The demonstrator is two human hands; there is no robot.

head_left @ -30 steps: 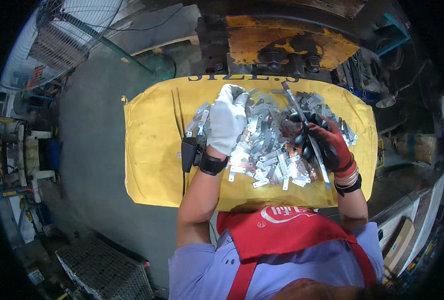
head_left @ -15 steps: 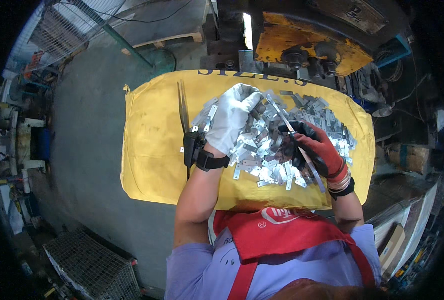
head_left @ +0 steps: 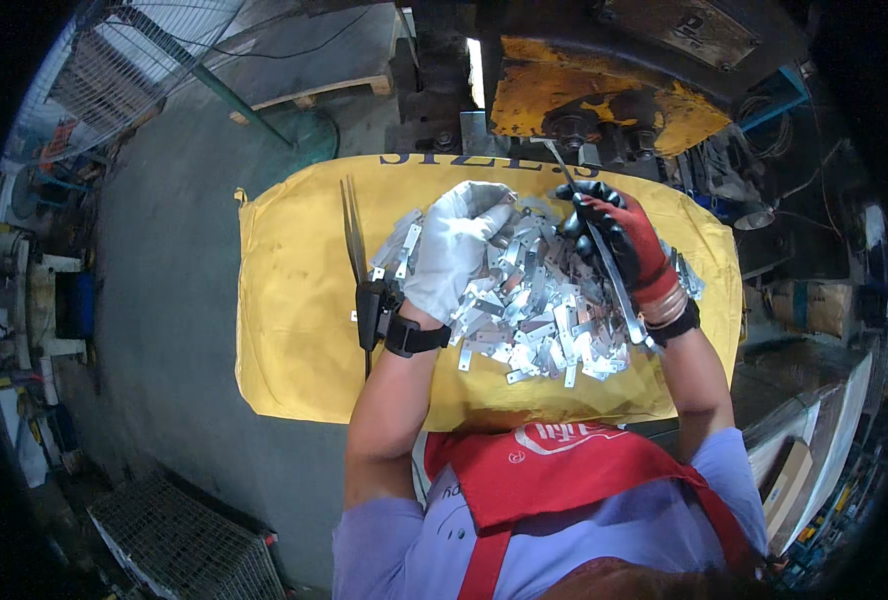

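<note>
A broad heap of small flat metal plates (head_left: pixel 534 310), many with holes, lies on a yellow sack (head_left: pixel 294 320). My left hand (head_left: pixel 456 245), in a white glove, is over the heap's left part. Its thumb and fingers are curled together, and what they hold is hidden. My right hand (head_left: pixel 624 235), in a red glove with black palm and fingers, grips long metal tweezers (head_left: pixel 612 268) above the heap's right side. The tweezers slant, one end pointing away past the fingertips, the other lying back toward my wrist. A black device (head_left: pixel 376 315) is strapped on my left wrist.
Past the sack stands a machine with a worn yellow block (head_left: pixel 604 100). A green round base with a pole (head_left: pixel 309 135) and a wooden pallet (head_left: pixel 314 90) are at far left. A wire basket (head_left: pixel 189 530) sits on the floor at near left; a carton (head_left: pixel 814 308) is at right.
My right hand has moved up and away from me with the tweezers, off the middle of the heap. My left hand stays curled over the plates, shifted only slightly.
</note>
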